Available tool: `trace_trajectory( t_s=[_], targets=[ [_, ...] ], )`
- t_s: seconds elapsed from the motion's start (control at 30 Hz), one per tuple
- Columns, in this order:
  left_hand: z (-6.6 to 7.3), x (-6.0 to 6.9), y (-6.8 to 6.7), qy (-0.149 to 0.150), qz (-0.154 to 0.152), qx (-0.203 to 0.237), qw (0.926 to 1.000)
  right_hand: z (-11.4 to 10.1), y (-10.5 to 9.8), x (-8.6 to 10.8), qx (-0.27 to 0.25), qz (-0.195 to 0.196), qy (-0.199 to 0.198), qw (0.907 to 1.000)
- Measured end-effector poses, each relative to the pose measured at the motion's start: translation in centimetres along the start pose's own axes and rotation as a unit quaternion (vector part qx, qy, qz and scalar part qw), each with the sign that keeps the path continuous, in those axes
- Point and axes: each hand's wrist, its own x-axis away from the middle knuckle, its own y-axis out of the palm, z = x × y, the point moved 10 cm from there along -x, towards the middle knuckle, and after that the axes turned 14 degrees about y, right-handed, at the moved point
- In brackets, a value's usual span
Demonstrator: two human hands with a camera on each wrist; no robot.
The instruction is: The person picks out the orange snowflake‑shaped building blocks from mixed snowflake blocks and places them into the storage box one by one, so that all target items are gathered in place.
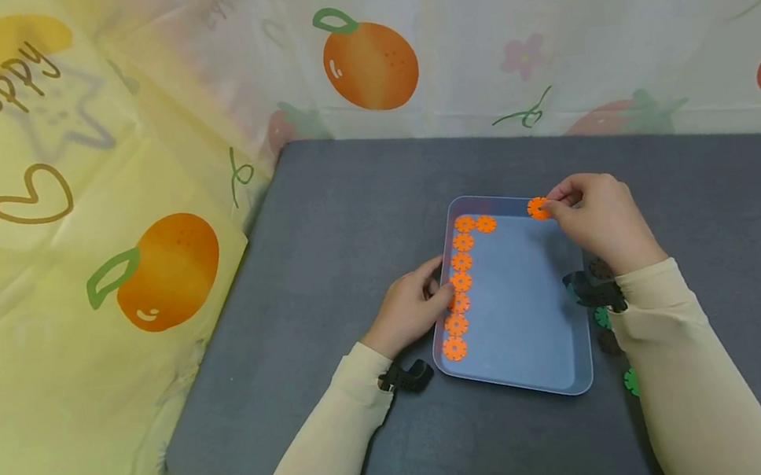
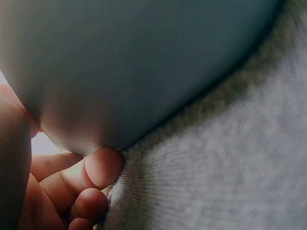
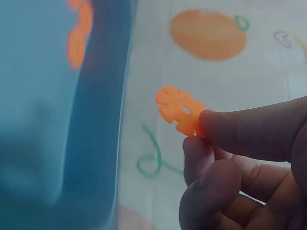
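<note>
A blue tray lies before me, with several orange notched plastic discs along its left side and one more beside the top of that column. My left hand grips the tray's left side, thumb over the rim. In the left wrist view, fingers press against the tray's outer surface. Between thumb and index finger, my right hand pinches an orange notched disc by its edge. That disc is held over the tray's top right corner, apart from the others.
Right of the tray, green discs and dark discs lie on the grey table, partly hidden by my right forearm. A printed cloth hangs behind the table and another covers the left side.
</note>
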Motion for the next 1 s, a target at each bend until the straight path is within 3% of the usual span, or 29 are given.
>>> trace_trajectory(
  t_s=[0.6,1.0],
  targets=[
    [-0.1,0.0,-0.1,-0.004,-0.001,-0.002,1.0,-2.1,5.2,-1.2,-0.018,-0.077,0.009,0.9968],
    [0.1,-0.1,-0.1,0.0,-0.001,-0.005,1.0,-1.5,8.0,-2.1,0.01,-0.126,0.037,0.9914]
  ],
)
